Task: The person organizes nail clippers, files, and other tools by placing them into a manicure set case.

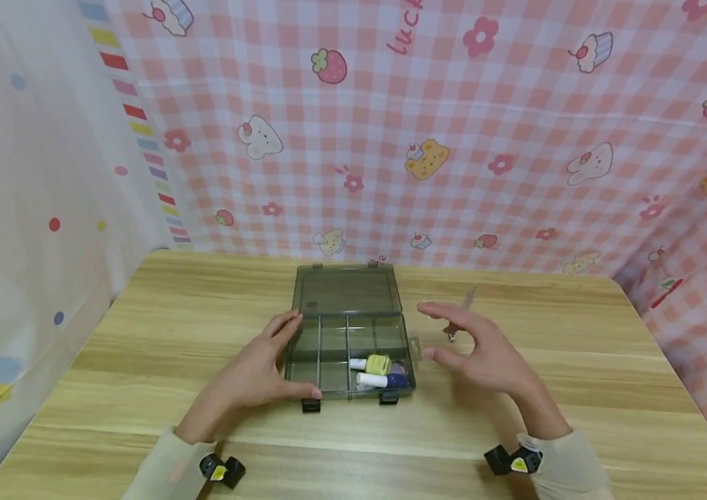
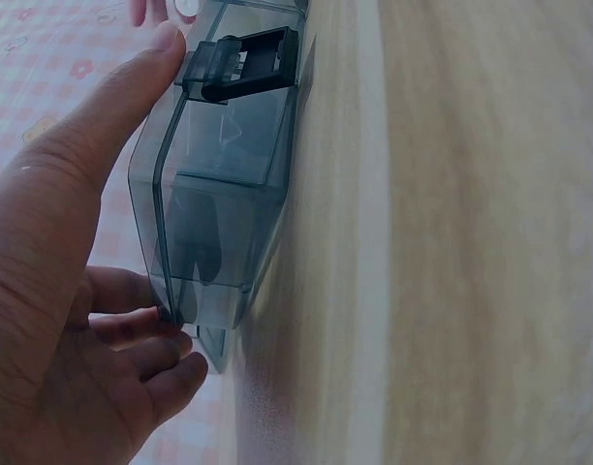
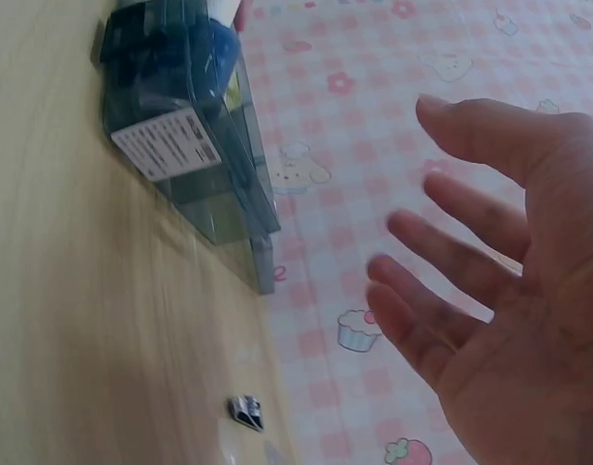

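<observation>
We see an open, see-through grey plastic box on the light-brown wooden table. The left hand holds its left side; the right hand is spread wide near its right side.

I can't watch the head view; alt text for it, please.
A person's left hand holds the left side of an open, divided plastic case on a table; the empty right hand hovers off its right side. A yellow bottle and a dark blue bottle lie in its near right compartment.
</observation>
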Demonstrator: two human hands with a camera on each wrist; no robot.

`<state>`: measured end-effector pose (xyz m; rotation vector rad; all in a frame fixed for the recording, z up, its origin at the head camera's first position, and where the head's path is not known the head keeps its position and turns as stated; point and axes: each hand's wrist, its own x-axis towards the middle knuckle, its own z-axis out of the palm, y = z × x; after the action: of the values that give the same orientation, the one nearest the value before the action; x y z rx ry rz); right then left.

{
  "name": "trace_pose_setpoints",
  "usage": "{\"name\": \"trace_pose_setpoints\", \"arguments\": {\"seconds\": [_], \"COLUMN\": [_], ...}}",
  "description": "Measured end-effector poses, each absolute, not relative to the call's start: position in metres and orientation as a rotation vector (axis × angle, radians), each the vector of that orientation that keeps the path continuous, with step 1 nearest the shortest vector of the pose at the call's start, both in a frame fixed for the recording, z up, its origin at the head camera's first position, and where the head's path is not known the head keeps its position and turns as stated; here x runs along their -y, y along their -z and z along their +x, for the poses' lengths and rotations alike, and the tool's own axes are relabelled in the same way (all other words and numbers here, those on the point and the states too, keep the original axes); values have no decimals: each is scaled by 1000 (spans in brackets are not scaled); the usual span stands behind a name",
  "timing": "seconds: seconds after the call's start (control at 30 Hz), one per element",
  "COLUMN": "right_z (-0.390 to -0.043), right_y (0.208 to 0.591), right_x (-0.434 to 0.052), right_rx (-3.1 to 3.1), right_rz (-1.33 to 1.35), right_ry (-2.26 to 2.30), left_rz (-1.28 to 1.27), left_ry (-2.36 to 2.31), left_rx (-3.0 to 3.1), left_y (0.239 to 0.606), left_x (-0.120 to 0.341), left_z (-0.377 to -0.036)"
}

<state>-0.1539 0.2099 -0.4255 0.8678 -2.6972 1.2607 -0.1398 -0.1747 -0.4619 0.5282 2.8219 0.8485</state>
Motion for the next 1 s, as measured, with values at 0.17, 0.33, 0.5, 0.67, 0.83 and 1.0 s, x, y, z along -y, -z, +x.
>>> {"name": "trace_pose_setpoints", "arguments": {"seconds": [0.17,0.33,0.5,0.67,0.83,1.0], "right_z": [-156,-160,-165,-168,-171,-172], "right_y": [422,425,432,437,440,445], "right_x": [-213,-217,-223,-226,-233,-238], "right_rx": [2691,2683,2706,2758,2827,2900], "right_rz": [757,658,540,459,377,317], "right_ry": [-1140,-1080,-1099,-1096,-1098,-1091], "left_rz": [529,534,533,529,528,528], "left_ry": [-846,-848,-848,-842,-853,-856], "left_rx": [-2824,-2825,-2822,-2825,-2826,-2826], "left_y": [462,462,461,460,460,461], "left_x": [175,175,174,174,174,174], "left_z": [-140,-140,-140,-139,-139,-139]}}
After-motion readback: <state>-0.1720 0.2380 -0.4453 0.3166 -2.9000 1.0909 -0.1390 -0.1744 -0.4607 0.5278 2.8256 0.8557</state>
